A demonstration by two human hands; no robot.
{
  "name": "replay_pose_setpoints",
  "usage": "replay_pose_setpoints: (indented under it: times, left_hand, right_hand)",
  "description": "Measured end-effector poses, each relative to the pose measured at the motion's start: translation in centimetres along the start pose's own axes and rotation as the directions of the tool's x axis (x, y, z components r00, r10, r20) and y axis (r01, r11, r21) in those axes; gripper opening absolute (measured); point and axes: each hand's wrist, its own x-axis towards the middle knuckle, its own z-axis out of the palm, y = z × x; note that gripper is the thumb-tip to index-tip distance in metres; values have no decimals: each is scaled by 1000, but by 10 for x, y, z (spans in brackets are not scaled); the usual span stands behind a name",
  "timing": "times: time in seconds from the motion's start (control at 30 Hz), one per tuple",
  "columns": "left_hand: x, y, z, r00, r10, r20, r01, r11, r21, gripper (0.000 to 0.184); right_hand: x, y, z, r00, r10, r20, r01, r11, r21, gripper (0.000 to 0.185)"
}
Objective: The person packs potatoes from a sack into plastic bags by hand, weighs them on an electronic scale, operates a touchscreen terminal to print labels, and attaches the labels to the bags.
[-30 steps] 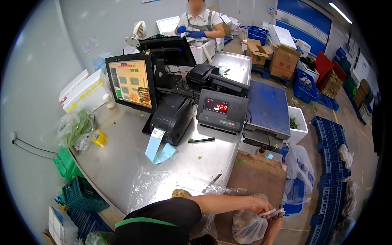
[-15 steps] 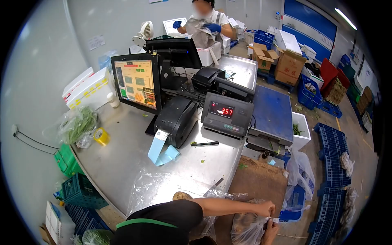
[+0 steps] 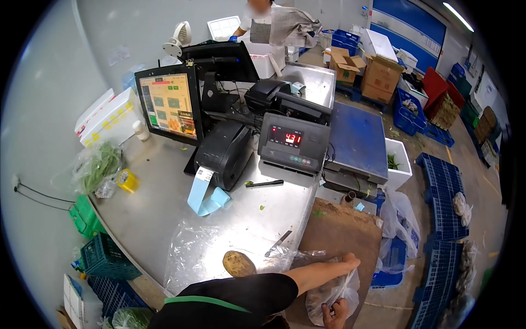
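A clear plastic bag (image 3: 320,299) with contents I cannot make out rests over the brown surface at the lower right. My left hand (image 3: 350,261) is closed on the bag's gathered upper edge. Nearer the bottom of the view, my right hand (image 3: 335,313) has its fingers bent against the bag's side, pinching the plastic. To the left of my forearm, a potato (image 3: 239,264) lies on the metal table (image 3: 219,233), beside loose clear film (image 3: 189,252). A knife (image 3: 278,243) lies near the table edge.
Behind are a label printer (image 3: 223,153), a monitor (image 3: 170,104), and a scale display (image 3: 293,143) in front of a blue weighing platform (image 3: 357,140). A co-worker (image 3: 260,27) stands at the back with grey sheeting. Blue pallets (image 3: 442,192) lie on the right-hand floor.
My right hand has shifted left and down along the bag, apart from my left hand. More of the potato shows. The co-worker's sheeting has moved right, and the display's number has changed.
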Motion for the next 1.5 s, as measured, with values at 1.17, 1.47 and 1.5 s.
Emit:
replay_pose_setpoints:
  times: [1.17,1.47,1.5]
  left_hand:
    - [-138,-128,-595,726,301,-618,-530,818,-223,59]
    - [-140,-140,-629,881,318,-351,-472,646,-600,49]
    - [-147,-138,-636,903,369,-221,-412,594,-691,43]
  right_hand:
    - [206,-322,171,819,-573,24,573,820,3,29]
    - [256,-388,260,811,-579,81,581,814,-11,27]
    - [259,-388,269,816,-573,71,576,817,-35,28]
